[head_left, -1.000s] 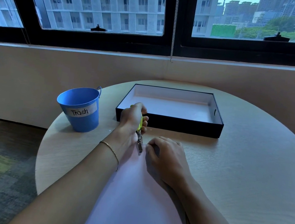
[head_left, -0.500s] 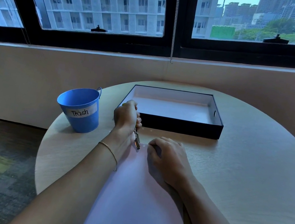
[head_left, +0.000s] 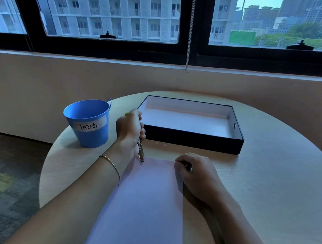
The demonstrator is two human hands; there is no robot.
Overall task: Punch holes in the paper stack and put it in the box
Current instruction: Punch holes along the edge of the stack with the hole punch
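Note:
A white paper stack (head_left: 143, 208) lies lengthwise on the round table in front of me. My left hand (head_left: 129, 131) is shut on a hand-held hole punch (head_left: 140, 152) with yellow-green handles, and the metal jaws sit at the stack's far left corner. My right hand (head_left: 196, 174) rests with curled fingers on the stack's far right corner, pressing it down. Behind both hands stands the black box (head_left: 193, 142), open on top, white inside and holding nothing that I can see.
A blue bucket (head_left: 88, 122) labelled "Trash" stands at the table's left edge, close to my left hand. A few small paper dots (head_left: 160, 143) lie in front of the box. The wooden table (head_left: 271, 193) ends near a wall under the windows.
My right hand has slid right, from the stack's far middle to its far right corner. My left hand with the punch has shifted slightly left, to the far left corner.

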